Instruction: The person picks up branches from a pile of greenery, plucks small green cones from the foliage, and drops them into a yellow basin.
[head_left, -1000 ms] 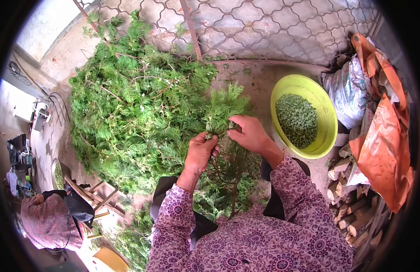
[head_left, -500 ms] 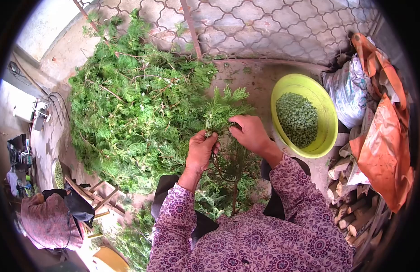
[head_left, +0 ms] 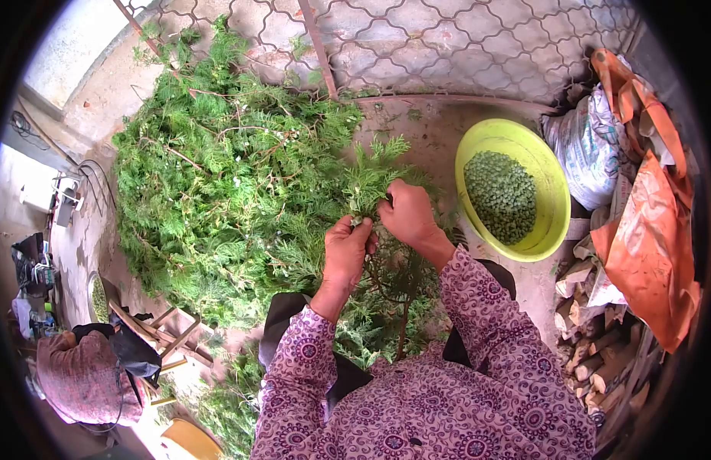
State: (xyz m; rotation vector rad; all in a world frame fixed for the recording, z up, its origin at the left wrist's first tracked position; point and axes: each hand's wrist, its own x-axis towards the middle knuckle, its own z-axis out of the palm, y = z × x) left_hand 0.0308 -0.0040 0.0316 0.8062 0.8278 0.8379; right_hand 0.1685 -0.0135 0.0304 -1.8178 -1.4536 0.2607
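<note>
My left hand (head_left: 346, 251) pinches a leafy green conifer sprig (head_left: 371, 180) near its stem, thumb and fingers pressed together. Just right of it, my right hand (head_left: 410, 216) is closed with its fingertips at the same sprig; whatever lies between those fingers is hidden. Beyond and to the left spreads a big heap of cut conifer branches (head_left: 210, 184), dotted with small pale cones. A yellow-green basin (head_left: 553, 180) stands to the right of my right hand, partly filled with small round green cones (head_left: 499, 195).
Along the back runs a wire lattice fence (head_left: 447, 54). Right of the basin are a white sack (head_left: 589, 157), an orange plastic sheet (head_left: 646, 257) and stacked firewood (head_left: 600, 364). At lower left sits another person (head_left: 87, 376) beside a wooden stool (head_left: 167, 333) and a yellow-orange tub (head_left: 188, 441).
My right hand has shifted slightly left and up, closer to my left hand, which still grips the sprig. The camera view has moved a little.
</note>
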